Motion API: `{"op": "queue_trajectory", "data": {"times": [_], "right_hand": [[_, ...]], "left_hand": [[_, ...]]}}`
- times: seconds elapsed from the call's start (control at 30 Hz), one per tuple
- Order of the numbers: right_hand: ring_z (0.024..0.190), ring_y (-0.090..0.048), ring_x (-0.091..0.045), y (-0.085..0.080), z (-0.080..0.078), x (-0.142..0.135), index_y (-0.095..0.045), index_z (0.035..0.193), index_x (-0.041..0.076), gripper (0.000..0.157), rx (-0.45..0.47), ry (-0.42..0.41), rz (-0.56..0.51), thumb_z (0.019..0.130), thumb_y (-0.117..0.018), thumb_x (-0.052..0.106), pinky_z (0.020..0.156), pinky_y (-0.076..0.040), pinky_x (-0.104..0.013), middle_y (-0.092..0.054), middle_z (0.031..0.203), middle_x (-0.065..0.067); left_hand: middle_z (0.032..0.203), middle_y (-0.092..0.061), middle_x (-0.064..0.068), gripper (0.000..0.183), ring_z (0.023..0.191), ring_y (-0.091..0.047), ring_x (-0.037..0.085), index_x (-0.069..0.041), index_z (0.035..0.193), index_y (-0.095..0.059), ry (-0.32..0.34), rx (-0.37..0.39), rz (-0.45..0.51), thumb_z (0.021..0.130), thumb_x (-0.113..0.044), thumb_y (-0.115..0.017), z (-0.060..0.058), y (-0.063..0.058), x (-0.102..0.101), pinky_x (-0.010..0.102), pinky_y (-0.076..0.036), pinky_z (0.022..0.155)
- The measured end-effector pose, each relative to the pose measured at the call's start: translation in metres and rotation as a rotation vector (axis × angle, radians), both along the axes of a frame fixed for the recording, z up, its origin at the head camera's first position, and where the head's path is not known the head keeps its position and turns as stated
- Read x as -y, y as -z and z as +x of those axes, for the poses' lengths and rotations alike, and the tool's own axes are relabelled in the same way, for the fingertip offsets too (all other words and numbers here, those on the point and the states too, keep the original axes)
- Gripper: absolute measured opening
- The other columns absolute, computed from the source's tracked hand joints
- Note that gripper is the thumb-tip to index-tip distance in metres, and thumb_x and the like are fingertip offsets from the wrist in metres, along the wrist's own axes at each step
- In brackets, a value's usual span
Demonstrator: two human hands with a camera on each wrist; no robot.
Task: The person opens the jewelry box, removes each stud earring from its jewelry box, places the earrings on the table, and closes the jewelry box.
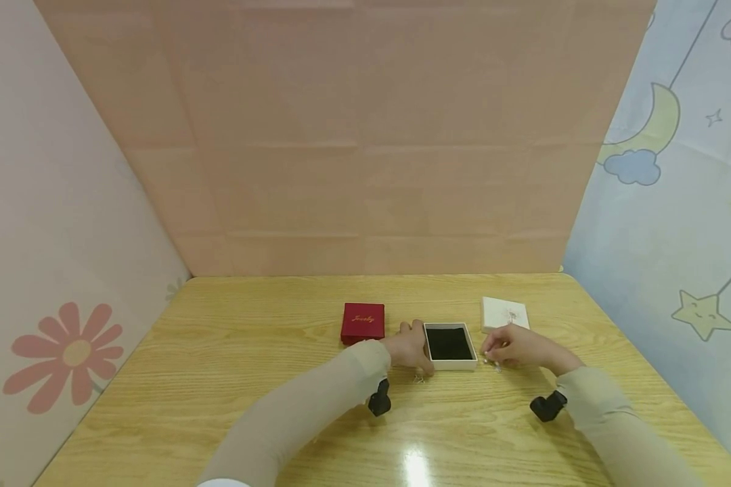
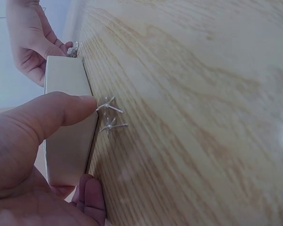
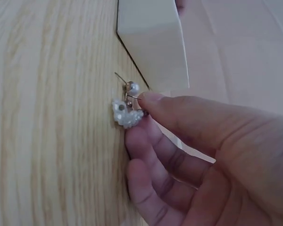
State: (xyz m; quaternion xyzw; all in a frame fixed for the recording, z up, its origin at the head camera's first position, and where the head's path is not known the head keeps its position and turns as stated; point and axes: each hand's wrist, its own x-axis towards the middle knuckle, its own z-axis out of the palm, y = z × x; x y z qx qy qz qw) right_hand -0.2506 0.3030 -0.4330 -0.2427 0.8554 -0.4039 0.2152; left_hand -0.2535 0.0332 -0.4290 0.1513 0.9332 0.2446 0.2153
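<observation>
My left hand (image 1: 409, 348) grips the left side of an open white box (image 1: 453, 366) with a black lining. In the left wrist view its thumb (image 2: 61, 109) presses the box wall, and its other fingers curl at the box's far end. On the table by that thumb lie two silver star-shaped earrings (image 2: 107, 105). Right of the box, my right hand (image 1: 518, 346) pinches a white-beaded earring (image 3: 127, 115) low against the tabletop. Two thin posts show there; whether a second earring is among the beads I cannot tell.
Behind the left hand is a closed red box (image 1: 363, 321) with gold lettering. A white lid (image 1: 492, 312) with a printed design lies behind the right hand. The wooden table (image 1: 250, 318) meets hung cloth at the back and sides.
</observation>
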Motion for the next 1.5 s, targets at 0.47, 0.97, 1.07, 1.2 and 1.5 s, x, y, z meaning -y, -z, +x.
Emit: {"op": "queue_trajectory", "data": {"times": [0.47,0.97,1.07,1.2,1.5], "right_hand": [[0.052,-0.040,-0.005,0.004,-0.001,0.002,-0.060,0.098,-0.009,0.009,0.003,0.000,-0.017,0.093,-0.057,-0.001,0.048,-0.034,-0.020,-0.061,0.078,-0.011],[0.056,-0.043,-0.007,0.001,0.000,0.005,-0.058,0.101,-0.009,0.012,0.002,-0.003,0.010,0.094,-0.057,0.000,0.051,-0.037,-0.023,-0.060,0.082,-0.013],[0.059,-0.045,-0.009,-0.004,0.001,0.005,-0.058,0.105,-0.007,0.015,-0.005,-0.010,0.025,0.096,-0.056,0.005,0.052,-0.039,-0.025,-0.060,0.086,-0.012],[0.073,-0.056,-0.014,-0.013,0.003,0.002,-0.057,0.112,-0.005,0.023,-0.054,-0.012,0.038,0.098,-0.056,0.013,0.062,-0.048,-0.029,-0.060,0.097,-0.015],[0.103,-0.062,-0.021,-0.037,0.002,-0.006,-0.057,0.119,-0.001,0.029,-0.224,0.076,-0.009,0.099,-0.055,0.019,0.084,-0.051,-0.029,-0.059,0.116,-0.022]], "left_hand": [[0.119,-0.038,0.010,0.086,0.093,-0.048,0.020,-0.010,0.136,-0.030,-0.004,0.003,-0.004,0.074,-0.032,-0.085,-0.001,0.000,0.000,0.036,-0.047,0.081],[0.116,-0.039,0.009,0.086,0.092,-0.049,0.019,-0.010,0.136,-0.031,-0.006,-0.013,-0.032,0.074,-0.033,-0.085,0.000,0.000,-0.001,0.036,-0.047,0.082],[0.116,-0.038,0.009,0.086,0.092,-0.049,0.019,-0.009,0.136,-0.030,-0.001,-0.013,-0.024,0.074,-0.033,-0.084,0.001,0.000,0.000,0.035,-0.047,0.082],[0.116,-0.038,0.009,0.084,0.091,-0.049,0.019,-0.009,0.134,-0.031,-0.001,-0.007,-0.014,0.074,-0.032,-0.085,0.000,0.000,0.000,0.034,-0.046,0.080],[0.117,-0.038,0.008,0.085,0.092,-0.049,0.018,-0.010,0.136,-0.031,-0.002,-0.009,-0.029,0.073,-0.034,-0.085,0.000,-0.001,0.000,0.035,-0.047,0.080]]}}
